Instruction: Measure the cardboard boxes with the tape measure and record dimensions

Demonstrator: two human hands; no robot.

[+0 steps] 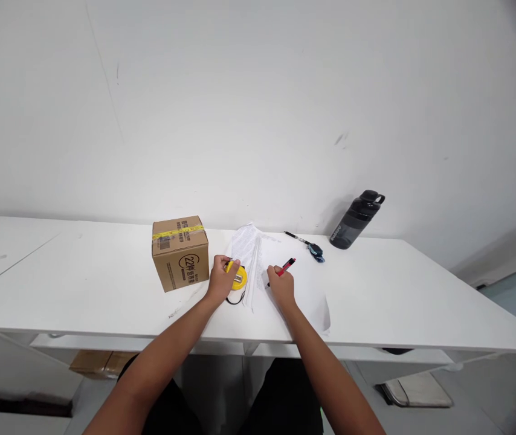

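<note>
The left hand [219,279] had its fingers [231,264] closed around a yellow tape measure [238,277], which rested on the surface [104,290] near its front edge. The right hand [280,285] pinched a red pen [287,265], its tip down on papers [248,244] spread between the hands. Any writing on them was too small to tell. A box [180,252] stood just left of the tape measure, and a bottle [356,220] leaned at the back edge.

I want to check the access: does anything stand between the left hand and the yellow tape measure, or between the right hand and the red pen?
Nothing visible does. The left hand grips the yellow tape measure, and the right hand holds the red pen over the papers.
</note>
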